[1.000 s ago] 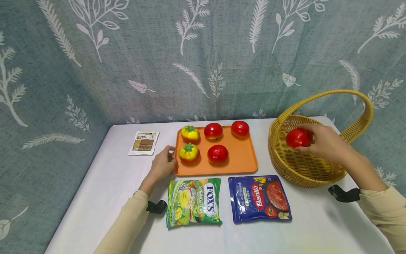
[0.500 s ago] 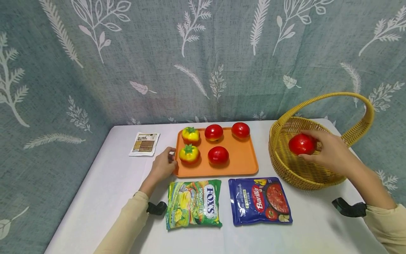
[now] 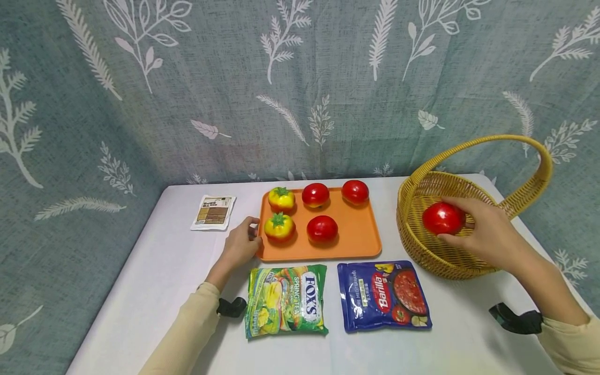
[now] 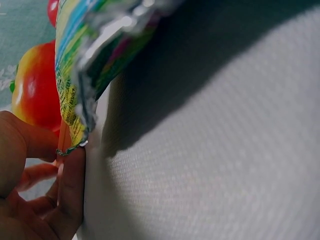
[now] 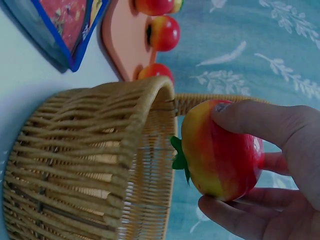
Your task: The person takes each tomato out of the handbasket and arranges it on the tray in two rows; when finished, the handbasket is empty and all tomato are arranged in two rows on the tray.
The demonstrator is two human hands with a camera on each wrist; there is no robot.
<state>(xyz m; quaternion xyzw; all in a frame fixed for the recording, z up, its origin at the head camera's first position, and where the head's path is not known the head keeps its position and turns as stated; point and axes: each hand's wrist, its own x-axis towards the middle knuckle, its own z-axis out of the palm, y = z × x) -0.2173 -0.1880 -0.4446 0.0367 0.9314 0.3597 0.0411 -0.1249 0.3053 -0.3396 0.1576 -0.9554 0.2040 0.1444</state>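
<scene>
**Tomato held over basket, tray steadied**

A red tomato (image 3: 442, 217) was held in the right hand (image 3: 487, 232), fingers and thumb curled round it, just above the inside of the wicker basket (image 3: 424, 255). In the right wrist view the tomato (image 5: 220, 157) was seen to be red with a yellow flank and a green calyx, gripped at top and bottom, level with the basket rim (image 5: 125, 95). Contact with the basket floor could not be confirmed.

The left hand (image 3: 241, 245) was laid against the left edge of the orange tray (image 3: 356, 234), fingers loosely bent, nothing enclosed. In the left wrist view the fingers (image 4: 70, 195) were seen touching the tray edge, beside a corner of the green packet.

Step judged: tomato at the basket, placement or lift not resolved from these frames. Next move judged to call for a controlled vertical path clear of the rim and the handle (image 3: 492, 139), with the grip kept firm on a smooth round surface.

On the tray: two yellow-red tomatoes (image 3: 279, 226) on the left, three red tomatoes (image 3: 322, 228) to their right.

Writing read: "FOX'S" and "SPRING TEA" on the green packet (image 3: 287, 301); "Barilla" on the blue pouch (image 3: 382, 296). The small white sachet (image 3: 213, 211) left of the tray carried a brown label, too small to be read.
</scene>
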